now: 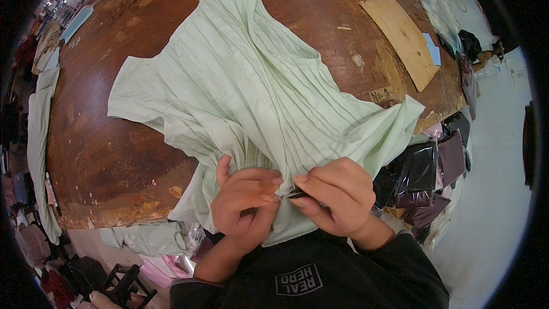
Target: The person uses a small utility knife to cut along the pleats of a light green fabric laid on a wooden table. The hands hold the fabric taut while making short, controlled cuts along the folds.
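Observation:
A pale green pleated garment [229, 74] lies spread over the table, its near end drawn over the front edge toward my body. My left hand [245, 203] is closed, pinching a fold of its cloth between thumb and fingers. Right beside it, my right hand [340, 197] is closed around a small dark, pointed tool [297, 194], whose tip sits at the pinched fold. Most of that tool is hidden in my fingers, so its exact kind does not show. The two hands almost touch.
The worn brown wooden table [103, 154] has a tan board [400, 43] at its far right. Dark plastic-wrapped packets [420, 169] are piled off the right edge. More pale green cloth [41, 154] hangs along the left edge, and a black stool [123, 283] stands at lower left.

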A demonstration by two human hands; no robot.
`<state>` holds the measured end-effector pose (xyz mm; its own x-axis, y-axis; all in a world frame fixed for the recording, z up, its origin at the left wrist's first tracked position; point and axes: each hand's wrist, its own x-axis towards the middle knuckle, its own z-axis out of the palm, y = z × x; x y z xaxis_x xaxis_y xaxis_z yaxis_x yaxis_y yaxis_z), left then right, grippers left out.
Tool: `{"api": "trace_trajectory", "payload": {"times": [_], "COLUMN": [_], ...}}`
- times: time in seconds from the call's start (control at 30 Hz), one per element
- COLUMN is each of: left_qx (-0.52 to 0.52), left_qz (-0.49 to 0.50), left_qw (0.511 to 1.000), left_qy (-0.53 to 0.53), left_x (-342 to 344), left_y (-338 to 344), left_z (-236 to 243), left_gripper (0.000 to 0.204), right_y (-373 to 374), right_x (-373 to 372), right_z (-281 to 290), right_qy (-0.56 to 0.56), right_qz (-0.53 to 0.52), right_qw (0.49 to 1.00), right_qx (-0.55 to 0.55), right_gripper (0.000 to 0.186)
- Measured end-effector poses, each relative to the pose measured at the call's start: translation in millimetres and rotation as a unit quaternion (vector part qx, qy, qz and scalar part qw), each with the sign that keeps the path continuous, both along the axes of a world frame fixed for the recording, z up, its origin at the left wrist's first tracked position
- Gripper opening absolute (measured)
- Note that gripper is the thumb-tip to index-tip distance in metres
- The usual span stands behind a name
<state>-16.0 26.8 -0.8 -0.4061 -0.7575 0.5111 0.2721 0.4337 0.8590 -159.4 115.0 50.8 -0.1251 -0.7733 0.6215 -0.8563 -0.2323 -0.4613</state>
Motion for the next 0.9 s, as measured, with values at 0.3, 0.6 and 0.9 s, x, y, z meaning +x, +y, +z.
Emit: {"api": "trace_trajectory", "payload": {"times": [0.3, 0.6, 0.9], "left_qx": [-0.173, -0.223, -0.229], "left_qz": [0.033, 0.032, 0.036], "left_qw": [0.977, 0.968, 0.97], "left_qy": [-0.12, -0.108, -0.078], "left_x": [5, 6, 5], "left_y": [-2, -4, -4], "left_z": [10, 8, 2], "left_gripper": [0.029, 0.024, 0.024], "right_y": [27, 26, 21], "right_x": [1, -1, -5], "right_z": [14, 24, 29], "right_qy": [-0.452, -0.686, -0.696], "right_qz": [0.066, 0.132, 0.108], "right_qw": [0.862, 0.631, 0.619], "right_qx": [0.22, 0.338, 0.347], "right_gripper": [0.031, 0.03, 0.032]}}
